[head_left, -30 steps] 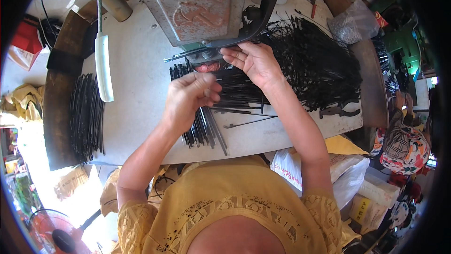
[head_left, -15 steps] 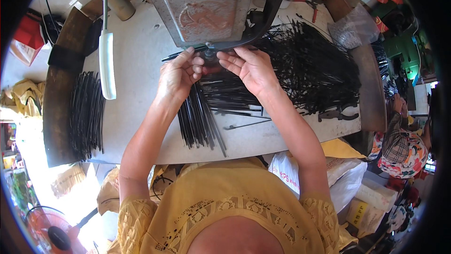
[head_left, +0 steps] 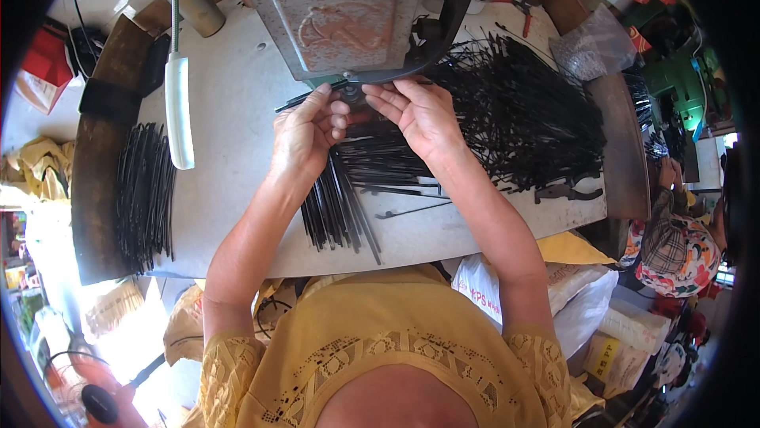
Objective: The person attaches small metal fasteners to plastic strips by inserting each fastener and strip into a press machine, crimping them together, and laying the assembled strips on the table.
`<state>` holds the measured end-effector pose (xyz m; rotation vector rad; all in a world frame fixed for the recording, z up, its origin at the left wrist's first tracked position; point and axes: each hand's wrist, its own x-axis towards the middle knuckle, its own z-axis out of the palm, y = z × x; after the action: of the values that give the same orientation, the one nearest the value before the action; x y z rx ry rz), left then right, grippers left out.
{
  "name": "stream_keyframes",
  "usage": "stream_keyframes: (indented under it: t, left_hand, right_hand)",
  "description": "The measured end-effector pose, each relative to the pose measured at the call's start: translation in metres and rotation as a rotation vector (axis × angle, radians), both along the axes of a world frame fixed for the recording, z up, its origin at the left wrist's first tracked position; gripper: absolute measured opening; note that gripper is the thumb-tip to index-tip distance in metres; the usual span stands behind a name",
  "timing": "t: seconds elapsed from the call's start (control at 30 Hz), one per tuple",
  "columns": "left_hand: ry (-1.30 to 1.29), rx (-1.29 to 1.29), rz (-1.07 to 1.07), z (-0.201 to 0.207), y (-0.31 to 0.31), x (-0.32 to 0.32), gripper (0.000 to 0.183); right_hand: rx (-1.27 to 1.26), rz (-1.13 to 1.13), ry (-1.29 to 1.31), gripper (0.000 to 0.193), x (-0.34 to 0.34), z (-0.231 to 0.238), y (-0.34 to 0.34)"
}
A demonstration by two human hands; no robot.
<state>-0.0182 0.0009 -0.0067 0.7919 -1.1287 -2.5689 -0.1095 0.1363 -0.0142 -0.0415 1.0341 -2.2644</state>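
Observation:
Both hands are raised to the lower edge of a worn grey-green machine [head_left: 348,24]. My left hand [head_left: 307,129] pinches a thin black rod [head_left: 290,102], whose free end sticks out to the left. Across a small gap, my right hand [head_left: 423,117] has thumb and forefinger closed at the machine's edge, the other fingers loosely curled. A dark end shows at its fingertips, but whether it belongs to the same rod is hidden. Beneath the hands lies a bundle of black rods [head_left: 336,210], pointing toward me. A large tangled heap of black rods [head_left: 530,111] spreads to the right.
Another black bundle [head_left: 146,198] rests at the table's left edge, near a white lamp [head_left: 180,111]. Pliers [head_left: 568,191] lie at the right front. Behind are a thermos [head_left: 196,4] and a clear bag of small parts [head_left: 594,44]. Another person [head_left: 681,250] works at far right.
The rod's free end has dipped slightly and shifted a little to the right. My left hand has turned a bit with it; my right hand has barely moved.

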Motion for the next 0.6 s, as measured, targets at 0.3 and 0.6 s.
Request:
stream_keyframes:
  t: [0.3,0.6]
  left_hand:
    - [-0.002,0.051,-0.025,-0.011,0.004,-0.002,0.018]
    - [0.119,-0.024,-0.109,-0.013,-0.012,-0.001,0.020]
  right_hand:
    - [-0.029,-0.062,-0.007,0.016,0.002,-0.002,0.002]
    - [0.339,0.224,0.265,0.037,-0.010,0.018,0.065]
